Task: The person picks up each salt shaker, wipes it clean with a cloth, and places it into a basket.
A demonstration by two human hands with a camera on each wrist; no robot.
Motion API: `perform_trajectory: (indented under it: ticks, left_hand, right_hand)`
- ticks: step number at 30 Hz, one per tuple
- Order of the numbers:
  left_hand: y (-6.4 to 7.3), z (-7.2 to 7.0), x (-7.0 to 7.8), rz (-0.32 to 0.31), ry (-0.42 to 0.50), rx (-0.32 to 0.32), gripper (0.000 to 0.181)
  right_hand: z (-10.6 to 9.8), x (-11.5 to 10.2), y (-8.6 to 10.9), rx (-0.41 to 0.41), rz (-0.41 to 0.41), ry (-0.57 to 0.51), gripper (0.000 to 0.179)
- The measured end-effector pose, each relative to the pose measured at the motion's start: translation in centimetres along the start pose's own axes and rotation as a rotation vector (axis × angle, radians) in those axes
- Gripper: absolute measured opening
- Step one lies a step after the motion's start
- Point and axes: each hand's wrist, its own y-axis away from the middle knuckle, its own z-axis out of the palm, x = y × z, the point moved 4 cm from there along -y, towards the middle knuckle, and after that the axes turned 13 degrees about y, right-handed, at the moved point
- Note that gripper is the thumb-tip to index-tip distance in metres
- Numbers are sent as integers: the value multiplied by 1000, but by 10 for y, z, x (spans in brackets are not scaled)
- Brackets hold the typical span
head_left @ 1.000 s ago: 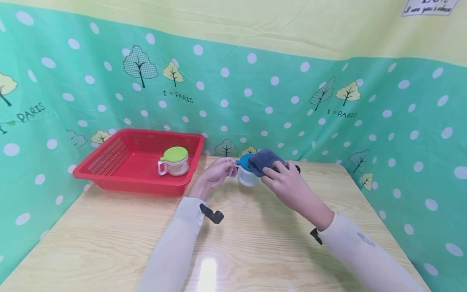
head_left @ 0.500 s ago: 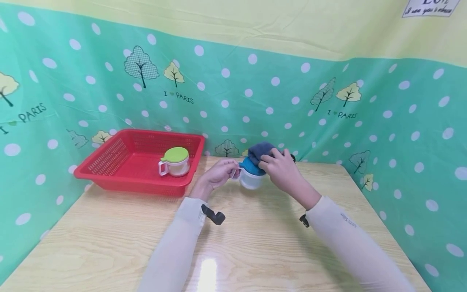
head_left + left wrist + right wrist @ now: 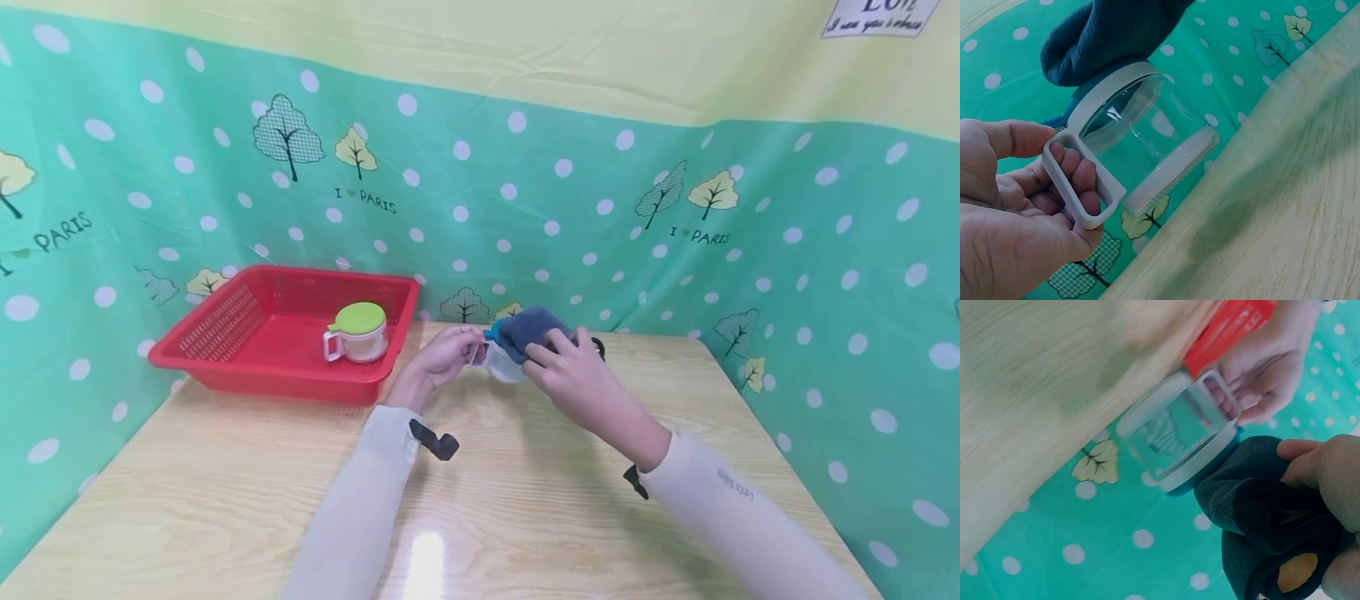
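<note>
My left hand (image 3: 448, 353) grips the white handle (image 3: 1063, 181) of a clear seasoning jar (image 3: 1166, 125), its fingers curled through the loop. The jar has a blue lid (image 3: 492, 332) and a white base, and leans slightly, apparently just above the table. A dark blue cloth (image 3: 534, 332) lies against the lid and covers most of it. Bunched folds of this cloth are held in my right hand (image 3: 573, 373), thumb and fingers around it. In the right wrist view the cloth (image 3: 1254, 487) touches the lid side of the jar.
On the left stands a red plastic basket (image 3: 277, 379). Inside it is a similar jar with a green lid (image 3: 362, 318). The wooden table (image 3: 510, 483) ends at a green dotted curtain (image 3: 510, 192) behind. Something black and rounded (image 3: 599, 347) shows behind my right hand.
The right hand with the cloth rose and uncovered more of the blue lid, then came back down over it. The jar shifted slightly and returned; my left hand kept its grip.
</note>
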Motion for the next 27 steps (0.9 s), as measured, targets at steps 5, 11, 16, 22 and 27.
perform_trajectory:
  ticks: [5,11,16,22,27]
  left_hand:
    - [2,1,2,1,-9,-19,32]
    - [5,6,3,14,-32,-105,27]
    - [8,10,4,18,-40,-121,27]
    - [8,7,3,9,-24,-85,30]
    - [6,4,4,19,5,-60,31]
  right_hand:
    - [-5,-3,-7,-3,17,8,10]
    - [9,3,-19,-39,59,-14,16]
    - [31,16,-22,-128,124,-65,20]
    - [49,34,-8,-223,250,-243,22]
    - [48,46,11,-71,351,-477,21]
